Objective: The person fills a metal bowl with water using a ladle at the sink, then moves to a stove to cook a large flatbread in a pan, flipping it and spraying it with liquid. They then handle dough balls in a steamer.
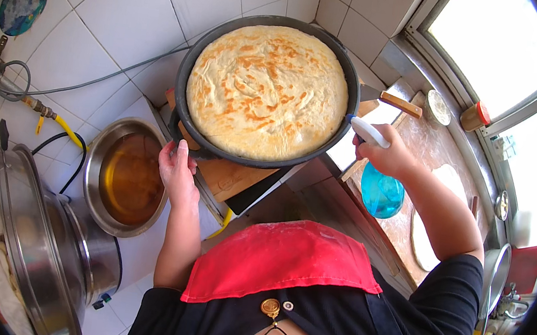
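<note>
A large round flatbread (267,93) with golden-brown spots fills a dark round pan (181,93). My right hand (385,148) grips the white trigger head of a spray bottle with a translucent blue body (381,192). Its blue nozzle points toward the pan's right rim. At the pan's near left side is my left hand (179,167), thumb up and fingers curled, close by a dark side handle (195,152). Whether those fingers grip the handle is unclear. Beneath the pan, a wooden board (232,183) shows partly.
A steel bowl of brown liquid (131,176) stands left, near a large steel pan (31,240). On the floured worktop (414,134) at right lie flattened dough (427,235) and a wooden-handled scraper (400,104). A red-lidded jar (475,116) is by the window.
</note>
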Motion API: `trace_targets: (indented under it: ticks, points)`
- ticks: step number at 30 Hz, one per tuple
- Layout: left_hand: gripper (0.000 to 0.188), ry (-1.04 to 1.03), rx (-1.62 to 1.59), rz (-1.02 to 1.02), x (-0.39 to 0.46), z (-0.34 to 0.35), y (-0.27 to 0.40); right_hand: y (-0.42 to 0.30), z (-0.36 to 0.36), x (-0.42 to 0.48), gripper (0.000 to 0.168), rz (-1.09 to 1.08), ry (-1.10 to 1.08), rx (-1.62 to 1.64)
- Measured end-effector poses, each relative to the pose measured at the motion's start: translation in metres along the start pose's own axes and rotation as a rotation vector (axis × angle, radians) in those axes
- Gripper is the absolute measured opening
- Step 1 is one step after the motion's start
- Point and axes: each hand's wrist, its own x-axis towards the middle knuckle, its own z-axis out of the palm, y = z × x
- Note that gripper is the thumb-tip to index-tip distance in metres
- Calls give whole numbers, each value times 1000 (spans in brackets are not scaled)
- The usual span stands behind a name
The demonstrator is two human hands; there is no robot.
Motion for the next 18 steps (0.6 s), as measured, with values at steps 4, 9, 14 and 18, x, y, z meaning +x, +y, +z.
trace_targets:
  ticks: [4,9,14,18]
  points:
    - [36,7,-2,-2,-1,1,0,0,-7,9,17,-102,19,37]
    - [35,2,-5,8,-1,1,-1,1,-16,23,14,-63,65,-3]
    - [35,2,-14,6,0,0,-2,-14,-1,11,14,-554,-114,-87]
    - [35,13,-16,7,0,0,-1,-38,19,-1,14,-251,-244,-73]
